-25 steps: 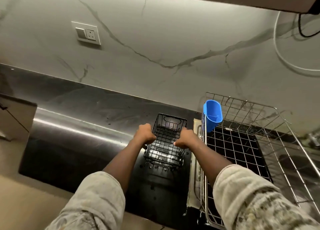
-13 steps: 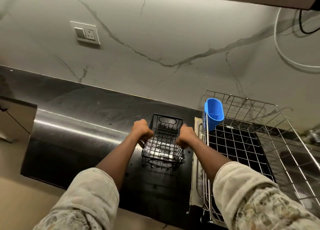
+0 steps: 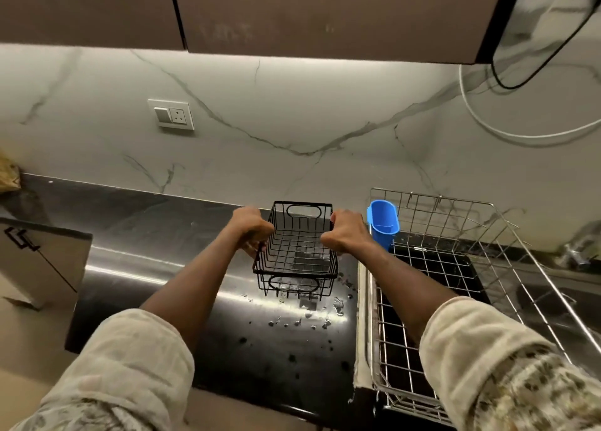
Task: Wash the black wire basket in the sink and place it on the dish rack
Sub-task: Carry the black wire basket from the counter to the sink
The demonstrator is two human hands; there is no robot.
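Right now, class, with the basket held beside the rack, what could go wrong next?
Water drops lie beneath the black wire basket, so it may be wet and slip from the left hand or right hand. Moving it right could knock the blue cutlery holder on the dish rack's corner.

I see the left hand [image 3: 250, 233] curled round the left rim of the black wire basket [image 3: 295, 255], and the right hand [image 3: 345, 235] curled round its right rim. The basket is upright above the black countertop [image 3: 156, 235], with water drops [image 3: 336, 303] scattered below it. The steel dish rack [image 3: 439, 261] stands just to the right, a blue plastic holder [image 3: 383, 224] on its far left corner.
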